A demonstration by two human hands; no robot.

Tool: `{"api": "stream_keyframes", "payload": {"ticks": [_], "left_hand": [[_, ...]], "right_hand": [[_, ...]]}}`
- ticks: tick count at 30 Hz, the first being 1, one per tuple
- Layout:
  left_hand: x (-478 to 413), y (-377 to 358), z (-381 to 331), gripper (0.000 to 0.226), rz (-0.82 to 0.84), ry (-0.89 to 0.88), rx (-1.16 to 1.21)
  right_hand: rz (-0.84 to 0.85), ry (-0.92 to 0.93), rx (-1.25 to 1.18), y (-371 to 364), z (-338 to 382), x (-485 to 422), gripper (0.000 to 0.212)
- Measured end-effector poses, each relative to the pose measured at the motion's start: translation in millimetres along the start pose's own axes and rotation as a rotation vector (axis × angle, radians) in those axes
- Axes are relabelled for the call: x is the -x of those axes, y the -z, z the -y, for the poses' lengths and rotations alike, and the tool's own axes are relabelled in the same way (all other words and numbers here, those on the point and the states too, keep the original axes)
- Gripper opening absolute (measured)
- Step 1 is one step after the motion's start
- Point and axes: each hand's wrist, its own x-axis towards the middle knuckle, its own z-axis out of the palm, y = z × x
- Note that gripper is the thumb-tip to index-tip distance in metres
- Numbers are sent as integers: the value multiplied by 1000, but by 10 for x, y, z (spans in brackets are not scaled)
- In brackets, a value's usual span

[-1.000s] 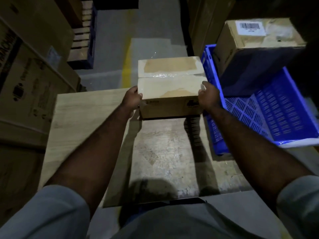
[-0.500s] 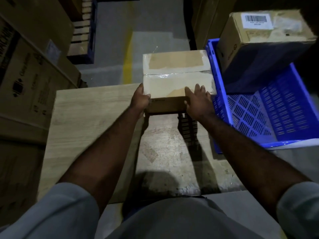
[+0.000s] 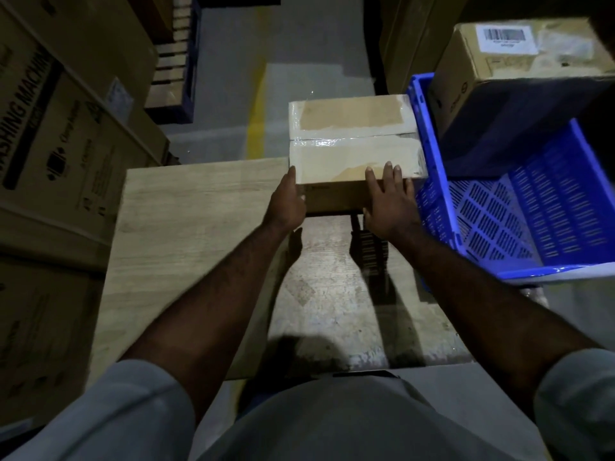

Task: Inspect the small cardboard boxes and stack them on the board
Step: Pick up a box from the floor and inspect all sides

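A small taped cardboard box sits at the far edge of the wooden board, its right side just beside the blue crate. The left hand presses flat against the box's left side, fingers together. The right hand, which a second ago gripped the box's right side, now lies on the near top edge with its fingers slightly spread and flat. Since then the box has shifted farther along the board toward the crate. A second cardboard box with a barcode label rests on the crate's far end, unchanged.
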Motion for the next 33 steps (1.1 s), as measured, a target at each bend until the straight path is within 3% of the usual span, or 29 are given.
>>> {"api": "stream_keyframes", "payload": {"ticks": [4,9,13,22,25,28,33], "left_hand": [[268,-25,216,78,40,-50,-69],[778,-88,598,79,110,-41,-151],[1189,-99,908,79,139,5,-149],[1944,-67,1411,80,252,38,-137],[2181,17,1433,69,225,77,-127],[2455,96,1425,43,203,122,-100],[3108,5,1633,30,283,210,-130]], "right_hand": [[0,20,12,-123,224,300,98],[48,21,-77,-372,565,812,74],[105,18,-54,-551,811,1176,81],[97,-31,-86,-850,1260,2029,72],[100,25,-154,-865,1354,2244,68],[112,116,-208,-883,1386,2431,62],[200,265,-51,-998,1372,2768,57]]}}
